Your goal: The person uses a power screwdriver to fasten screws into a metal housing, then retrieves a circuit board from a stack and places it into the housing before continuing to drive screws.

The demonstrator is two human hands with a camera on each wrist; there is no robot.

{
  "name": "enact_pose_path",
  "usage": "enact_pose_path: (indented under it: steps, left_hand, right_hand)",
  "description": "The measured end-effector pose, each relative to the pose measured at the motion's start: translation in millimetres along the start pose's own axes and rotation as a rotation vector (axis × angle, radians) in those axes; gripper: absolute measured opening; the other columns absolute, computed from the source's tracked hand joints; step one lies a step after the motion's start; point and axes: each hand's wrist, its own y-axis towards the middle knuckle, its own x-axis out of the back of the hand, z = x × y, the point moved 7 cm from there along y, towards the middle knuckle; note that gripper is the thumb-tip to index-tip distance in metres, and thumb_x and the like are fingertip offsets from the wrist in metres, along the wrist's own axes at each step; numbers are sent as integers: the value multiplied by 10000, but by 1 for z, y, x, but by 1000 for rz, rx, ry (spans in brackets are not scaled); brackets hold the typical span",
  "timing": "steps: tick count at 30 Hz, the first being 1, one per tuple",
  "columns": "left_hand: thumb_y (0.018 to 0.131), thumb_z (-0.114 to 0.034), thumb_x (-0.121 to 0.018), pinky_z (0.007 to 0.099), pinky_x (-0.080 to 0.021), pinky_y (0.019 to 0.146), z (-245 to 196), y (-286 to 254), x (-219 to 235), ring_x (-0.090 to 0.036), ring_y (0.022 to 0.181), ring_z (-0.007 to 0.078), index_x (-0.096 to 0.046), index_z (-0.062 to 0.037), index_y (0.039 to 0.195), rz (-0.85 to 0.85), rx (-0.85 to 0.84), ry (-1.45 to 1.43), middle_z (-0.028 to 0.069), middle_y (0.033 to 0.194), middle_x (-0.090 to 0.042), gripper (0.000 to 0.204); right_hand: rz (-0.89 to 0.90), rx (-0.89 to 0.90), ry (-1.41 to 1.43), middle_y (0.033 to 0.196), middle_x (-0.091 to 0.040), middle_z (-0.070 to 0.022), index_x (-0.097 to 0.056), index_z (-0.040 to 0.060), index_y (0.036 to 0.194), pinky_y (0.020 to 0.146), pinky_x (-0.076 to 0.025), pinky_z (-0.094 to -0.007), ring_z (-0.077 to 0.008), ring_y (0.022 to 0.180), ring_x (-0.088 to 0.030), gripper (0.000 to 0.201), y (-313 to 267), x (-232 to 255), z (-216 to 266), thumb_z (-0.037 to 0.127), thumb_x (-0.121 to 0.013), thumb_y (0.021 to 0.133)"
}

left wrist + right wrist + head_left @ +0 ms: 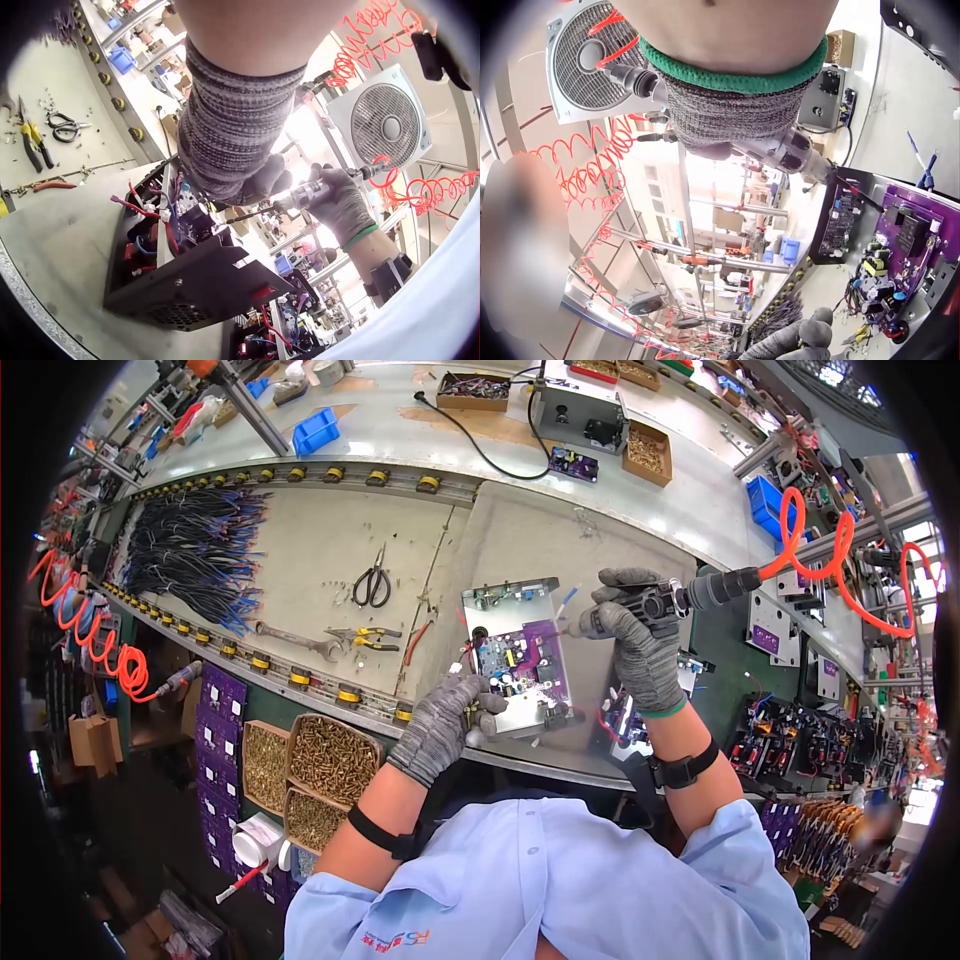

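Observation:
A metal chassis [512,715] holding a purple circuit board [545,650] lies on the bench before the person. The gloved right hand [640,645] grips a powered screwdriver [655,600], its bit pointing left at the board's upper part; the right wrist view shows the bit [864,196] close to a black component. Whether the tip touches is unclear. At the chassis's lower left corner is the gloved left hand [445,722], fingers curled, near red and white wires. Its palm is hidden, and nothing held shows. In the left wrist view a black perforated panel [195,292] faces the camera.
Scissors [373,582], yellow-handled pliers [368,638], a wrench [300,640] and loose screws lie left of the chassis. Black cables [195,550] are bundled far left. Screw boxes [333,758] stand front left. A red coiled hose [845,560] runs right from the screwdriver. Another assembly [625,720] sits right.

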Motion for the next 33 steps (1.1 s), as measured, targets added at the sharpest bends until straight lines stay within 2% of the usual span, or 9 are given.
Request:
enact_pose_path:
  steps: [5,7,11,13,16,19,22,28,33]
  left_hand:
    - [972,-240,-638,315,-582,561,10,2,14,-676,674,278,-558,38,1155,-25,61,-168,238,971,-691,342]
    - [981,-242,-626,367,-608,681,11,5,17,-688,718,292,-566,34,1148,127,9,-97,244,988,-692,327]
    - [996,-235,-595,337,-596,669,10,-2,15,-692,726,272,-576,25,1141,46,-39,44,222,983,-698,298]
    - [1014,-267,-579,270,-555,575,5,-7,15,-683,688,224,-586,4,1138,2,-91,178,169,930,-703,298]
    - [1017,-304,-590,224,-478,494,3,-16,14,-641,624,155,-619,-26,1090,-20,-76,203,94,841,-685,290]
    - [1014,-346,-605,223,-420,466,-6,-22,13,-575,570,101,-654,-47,1025,-76,-66,408,35,762,-637,303]
    - [1019,-341,-597,229,-388,465,1,-16,22,-516,535,78,-674,-44,997,-121,-123,348,-6,716,-576,307]
    - [1004,-289,-630,196,-401,522,4,-18,20,-470,587,50,-713,-49,1194,31,-171,437,-50,743,-564,318]
    - [996,-227,-613,226,-434,528,7,-11,26,-531,644,68,-638,-12,1208,97,-195,435,-22,810,-561,303]
  right_hand:
    - [109,-88,-100,1074,-678,-89,-591,13,1229,840,-595,-315,-154,931,-678,418,0,-14,0,5,-764,848]
    - [146,-61,-141,1090,-674,-99,-581,21,1219,826,-606,-344,-182,937,-686,423,-1,-22,-4,13,-773,842]
    - [259,-35,-234,1118,-670,-92,-576,43,1196,910,-575,-345,-186,1033,-665,394,-5,-40,-11,18,-760,848]
    - [282,-35,-340,1138,-670,-80,-587,55,1190,953,-539,-314,-154,1055,-652,365,-6,-46,-10,19,-742,862]
    - [231,-23,-299,1072,-665,-58,-610,33,1138,869,-548,-260,-103,939,-635,343,-4,-50,-7,-102,-683,831]
    - [230,-27,-264,1051,-665,-45,-620,35,1132,854,-544,-251,-92,916,-628,335,-9,-55,-7,-100,-676,830]
    - [252,1,-358,1029,-664,-32,-629,38,1127,833,-539,-241,-80,895,-620,329,-12,-55,-12,-95,-679,830]
    - [226,-33,-295,1008,-664,-27,-630,40,1108,832,-539,-247,-80,891,-621,306,-14,-57,-16,-83,-678,832]
    - [224,-15,-340,1052,-685,-51,-623,49,1110,865,-547,-282,-109,941,-648,285,-3,-46,-14,-65,-670,852]
